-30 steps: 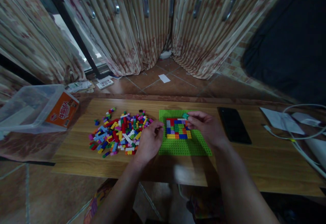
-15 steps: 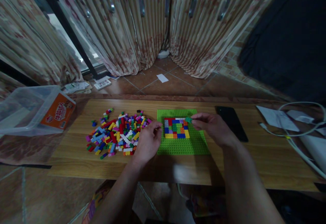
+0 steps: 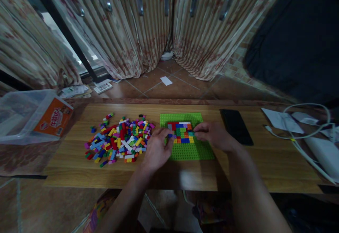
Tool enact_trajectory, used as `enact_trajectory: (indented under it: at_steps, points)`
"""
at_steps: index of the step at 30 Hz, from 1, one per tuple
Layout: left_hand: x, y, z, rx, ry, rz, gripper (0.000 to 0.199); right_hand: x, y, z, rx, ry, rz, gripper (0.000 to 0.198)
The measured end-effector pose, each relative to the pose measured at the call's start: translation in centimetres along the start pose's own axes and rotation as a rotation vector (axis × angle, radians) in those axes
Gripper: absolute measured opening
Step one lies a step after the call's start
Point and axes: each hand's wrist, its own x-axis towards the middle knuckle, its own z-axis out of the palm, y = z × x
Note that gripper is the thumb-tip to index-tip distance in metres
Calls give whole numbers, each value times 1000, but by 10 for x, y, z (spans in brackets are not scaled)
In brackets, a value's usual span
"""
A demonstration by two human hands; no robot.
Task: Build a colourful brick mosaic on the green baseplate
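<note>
A low mosaic of coloured toy building bricks (image 3: 182,130) sits on a green studded baseplate (image 3: 192,153). My right hand (image 3: 215,135) pinches a small green brick (image 3: 190,133) at the mosaic's right edge; whether it is pressed down on the studs I cannot tell. On the other side, my left hand (image 3: 158,150) has its fingers curled at the mosaic's left edge. Something blue shows at those fingertips, but I cannot make out whether it is held or part of the mosaic. Left of that hand spreads a heap of loose bricks (image 3: 123,139).
The wooden table (image 3: 79,171) carries a black phone-like slab (image 3: 236,127) right of the baseplate. White cables (image 3: 307,155) and papers (image 3: 282,120) lie at the right end. A clear plastic tub (image 3: 23,120) with an orange label stands at the left. Curtains (image 3: 148,42) hang behind.
My right hand has brought the green brick down and left, from the mosaic's upper right corner to its right edge. My left hand has moved right, to the mosaic's left edge. The view has shifted slightly.
</note>
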Motion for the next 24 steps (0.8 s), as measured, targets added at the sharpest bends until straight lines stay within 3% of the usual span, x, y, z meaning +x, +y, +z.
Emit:
enact_trajectory:
  at_steps: [7, 24]
  points:
    - [-1, 2, 8, 86, -16, 106, 21, 3, -1, 3, -119, -34, -21, 16]
    - [0, 2, 12, 63, -38, 93, 22, 10, 10, 4, -87, -2, -20, 21]
